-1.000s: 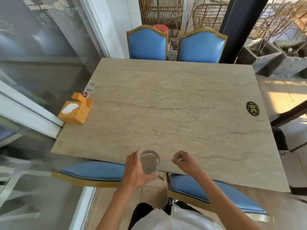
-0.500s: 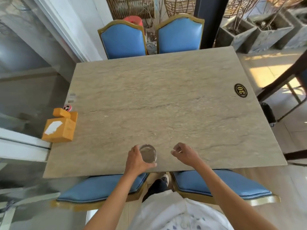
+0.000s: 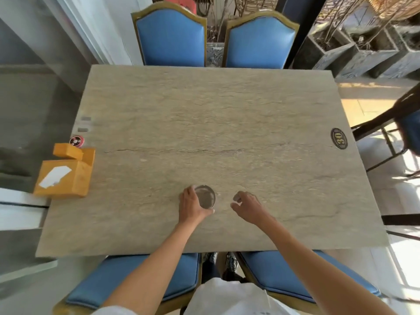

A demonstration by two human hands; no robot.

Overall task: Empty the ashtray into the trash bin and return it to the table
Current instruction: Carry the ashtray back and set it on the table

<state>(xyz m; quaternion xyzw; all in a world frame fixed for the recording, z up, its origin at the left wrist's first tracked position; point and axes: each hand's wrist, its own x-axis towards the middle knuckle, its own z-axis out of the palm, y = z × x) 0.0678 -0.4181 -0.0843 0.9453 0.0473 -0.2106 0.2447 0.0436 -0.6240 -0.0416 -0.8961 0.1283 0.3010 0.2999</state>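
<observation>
Since half a second ago both hands have travelled further in over the table (image 3: 227,110), away from its near edge, carrying the ashtray (image 3: 205,196) with them. The left hand (image 3: 192,205) is wrapped around the left side of the clear glass ashtray, thumb at its near rim; whether the glass already rests on the stone or sits just above it, I cannot tell. The right hand (image 3: 248,206) hangs just to the right of it, fingers loosely curled and holding nothing.

Judging by this, the return step is nearly done. The risk is letting go early: glass dropped on stone could chip or skid (the grip covers only one side, so a tilt is possible).

Counted, near to far: two blue chairs (image 3: 145,278) below the arms, one ashtray, one orange tissue box (image 3: 64,176) well left of the left hand, one number badge (image 3: 339,138) far right of the right hand, two chairs (image 3: 171,37) beyond. No bin shows.
</observation>
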